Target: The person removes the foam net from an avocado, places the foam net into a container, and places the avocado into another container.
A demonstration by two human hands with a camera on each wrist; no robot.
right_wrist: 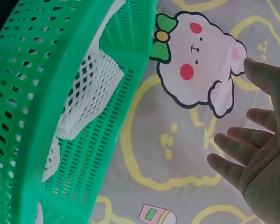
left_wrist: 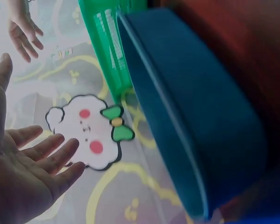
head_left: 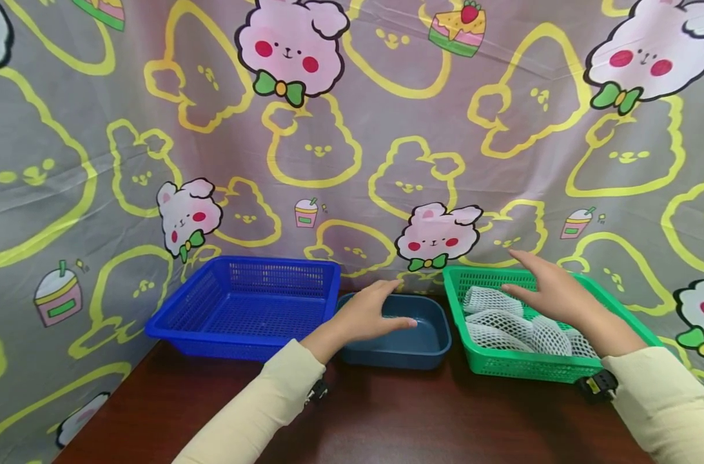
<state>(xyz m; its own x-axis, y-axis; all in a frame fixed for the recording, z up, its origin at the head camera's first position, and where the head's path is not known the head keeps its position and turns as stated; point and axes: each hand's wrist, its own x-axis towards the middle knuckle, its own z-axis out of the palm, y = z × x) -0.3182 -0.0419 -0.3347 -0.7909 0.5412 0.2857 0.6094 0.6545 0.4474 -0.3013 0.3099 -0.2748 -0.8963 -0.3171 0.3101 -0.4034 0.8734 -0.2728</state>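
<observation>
My left hand [head_left: 368, 314] hovers over the left part of a blue-grey plastic tub [head_left: 395, 358], fingers extended and nothing held. In the left wrist view its palm and spread fingers show beside the tub [left_wrist: 196, 102]. Above the green basket [head_left: 537, 369] is my right hand [head_left: 552, 290], thumb and fingers apart, holding nothing. Several white foam mesh sleeves [head_left: 499, 328] lie in that basket. One mesh sleeve [right_wrist: 91, 93] shows through the basket opening in the right wrist view, apart from the right hand [right_wrist: 266, 149]. Whether the sleeves contain anything I cannot tell.
A blue perforated basket [head_left: 253, 316] stands left of the tub, with no contents visible. All three containers stand in a row on a dark reddish-brown table [head_left: 387, 419]. A patterned cloth [head_left: 340, 161] with cartoon rabbits hangs right behind them and along the left side.
</observation>
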